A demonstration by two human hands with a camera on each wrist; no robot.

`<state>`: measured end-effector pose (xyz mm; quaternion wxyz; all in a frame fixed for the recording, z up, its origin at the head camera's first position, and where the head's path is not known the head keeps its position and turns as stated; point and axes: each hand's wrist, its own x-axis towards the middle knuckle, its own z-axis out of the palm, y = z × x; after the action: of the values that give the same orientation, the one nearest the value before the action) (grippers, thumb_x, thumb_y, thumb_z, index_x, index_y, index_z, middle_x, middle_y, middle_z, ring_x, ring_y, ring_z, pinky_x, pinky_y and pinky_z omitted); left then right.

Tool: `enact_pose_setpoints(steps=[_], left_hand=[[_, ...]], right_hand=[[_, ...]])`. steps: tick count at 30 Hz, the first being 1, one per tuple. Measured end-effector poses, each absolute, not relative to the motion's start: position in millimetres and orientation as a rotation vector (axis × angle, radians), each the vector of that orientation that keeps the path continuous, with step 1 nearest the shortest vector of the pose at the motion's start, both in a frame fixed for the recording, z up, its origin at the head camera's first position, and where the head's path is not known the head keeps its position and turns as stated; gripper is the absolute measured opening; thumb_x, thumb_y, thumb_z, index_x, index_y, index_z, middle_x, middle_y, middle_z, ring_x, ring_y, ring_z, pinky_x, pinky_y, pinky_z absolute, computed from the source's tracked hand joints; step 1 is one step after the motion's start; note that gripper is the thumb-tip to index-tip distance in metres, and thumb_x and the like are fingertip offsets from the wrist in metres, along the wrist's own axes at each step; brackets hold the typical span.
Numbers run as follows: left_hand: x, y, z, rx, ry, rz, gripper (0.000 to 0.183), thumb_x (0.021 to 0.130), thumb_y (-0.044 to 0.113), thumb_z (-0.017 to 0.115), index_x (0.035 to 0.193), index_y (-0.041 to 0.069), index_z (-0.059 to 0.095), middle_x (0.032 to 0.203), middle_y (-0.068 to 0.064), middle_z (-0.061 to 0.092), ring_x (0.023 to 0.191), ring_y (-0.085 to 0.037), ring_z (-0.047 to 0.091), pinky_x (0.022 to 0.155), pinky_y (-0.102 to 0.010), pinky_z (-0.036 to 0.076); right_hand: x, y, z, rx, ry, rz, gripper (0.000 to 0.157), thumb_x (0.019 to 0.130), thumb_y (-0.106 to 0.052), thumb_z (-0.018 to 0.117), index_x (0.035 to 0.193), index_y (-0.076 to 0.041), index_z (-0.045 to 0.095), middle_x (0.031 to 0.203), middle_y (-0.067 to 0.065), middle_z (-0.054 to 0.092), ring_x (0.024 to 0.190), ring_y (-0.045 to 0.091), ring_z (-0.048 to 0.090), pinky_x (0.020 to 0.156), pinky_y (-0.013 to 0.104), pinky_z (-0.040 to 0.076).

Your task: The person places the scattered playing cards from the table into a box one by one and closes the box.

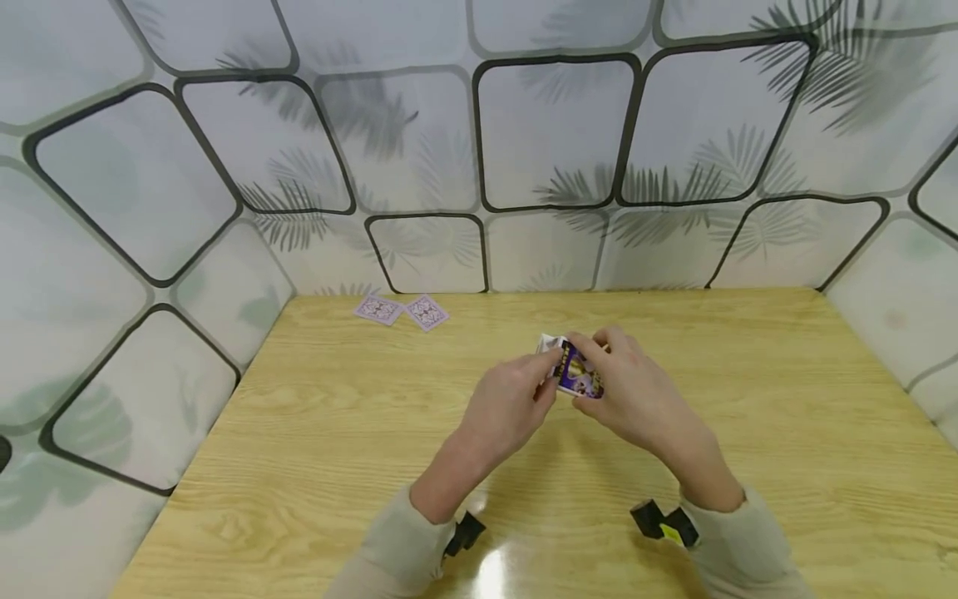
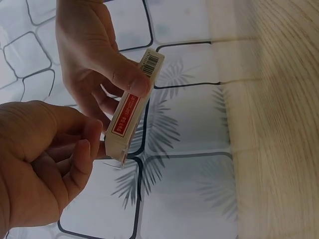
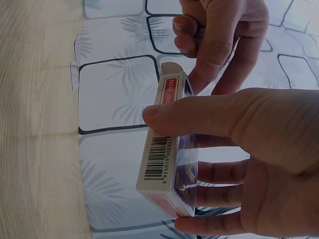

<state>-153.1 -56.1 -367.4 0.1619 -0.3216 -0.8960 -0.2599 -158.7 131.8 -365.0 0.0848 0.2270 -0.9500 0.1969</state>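
Note:
Both hands are at a small playing-card box [image 1: 580,376], held above the table. Its front is purple with a picture; one narrow white side carries a barcode [image 3: 158,158] and a red label [image 2: 126,115]. My right hand [image 1: 638,393] grips the box, its thumb lying along that narrow side and the fingers behind. At the box's other end, a flap [image 3: 171,66] stands out. My left hand [image 1: 503,408] pinches around that end with thumb and forefinger, its other fingers curled in. What lies inside the box is hidden.
Two patterned cards, a left one [image 1: 379,309] and a right one [image 1: 427,313], lie face down near the back left of the wooden table [image 1: 314,433]. A patterned fabric wall [image 1: 550,133] rises behind the table and at both sides.

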Motion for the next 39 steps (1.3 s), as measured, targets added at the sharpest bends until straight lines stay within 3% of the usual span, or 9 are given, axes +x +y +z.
enact_pose_setpoints(steps=[5,12,17,31,36,39], left_hand=[[-150.1,-52.3,-369.8,-0.900,-2.568,-0.655,0.031,0.094,0.007,0.066,0.125,0.000,0.065,0.111,-0.015,0.072,0.082,-0.019,0.072,0.066,-0.020,0.056],[-149.2,-50.8,-370.3,-0.844,-2.604,-0.843,0.033,0.094,0.006,0.065,0.127,-0.001,0.062,0.109,-0.017,0.070,0.069,-0.014,0.065,0.057,-0.012,0.047],[-149.1,-50.0,-369.3,-0.819,-2.630,-0.881,0.031,0.095,0.006,0.064,0.125,0.001,0.062,0.111,-0.017,0.069,0.070,-0.013,0.065,0.058,-0.012,0.047],[-147.8,-48.7,-366.2,-0.836,-2.647,-1.030,0.030,0.097,0.010,0.060,0.126,0.003,0.061,0.125,-0.014,0.063,0.077,-0.012,0.064,0.061,-0.013,0.048],[-161.2,-68.6,-356.4,-0.674,-2.575,-1.237,0.028,0.097,0.010,0.060,0.125,0.004,0.063,0.121,-0.011,0.064,0.077,-0.013,0.060,0.059,-0.021,0.050],[-185.6,-88.5,-358.1,-0.521,-2.662,-1.239,0.028,0.099,0.012,0.056,0.125,0.004,0.062,0.120,-0.011,0.064,0.083,-0.018,0.062,0.067,-0.030,0.053]], right_hand=[[-158.6,130.5,-365.9,0.677,-2.829,0.561,0.074,0.078,-0.014,0.084,0.143,-0.004,0.051,0.119,0.021,0.052,0.098,0.033,0.055,0.073,0.045,0.052],[-160.6,131.3,-365.0,0.660,-2.821,0.542,0.074,0.077,-0.014,0.085,0.142,-0.005,0.051,0.119,0.024,0.052,0.098,0.037,0.056,0.072,0.049,0.053],[-162.8,130.8,-365.6,0.656,-2.820,0.546,0.074,0.077,-0.015,0.084,0.143,-0.006,0.051,0.120,0.023,0.052,0.102,0.038,0.055,0.076,0.051,0.051],[-161.1,133.8,-362.5,0.636,-2.835,0.609,0.074,0.078,-0.016,0.084,0.143,-0.006,0.051,0.120,0.022,0.051,0.094,0.032,0.056,0.070,0.046,0.053],[-162.2,136.9,-362.3,0.602,-2.853,0.607,0.075,0.076,-0.017,0.085,0.143,-0.007,0.051,0.119,0.021,0.051,0.093,0.030,0.054,0.069,0.044,0.051],[-164.0,137.3,-364.2,0.604,-2.866,0.598,0.077,0.076,-0.019,0.085,0.143,-0.006,0.050,0.119,0.020,0.051,0.093,0.029,0.053,0.070,0.042,0.051]])
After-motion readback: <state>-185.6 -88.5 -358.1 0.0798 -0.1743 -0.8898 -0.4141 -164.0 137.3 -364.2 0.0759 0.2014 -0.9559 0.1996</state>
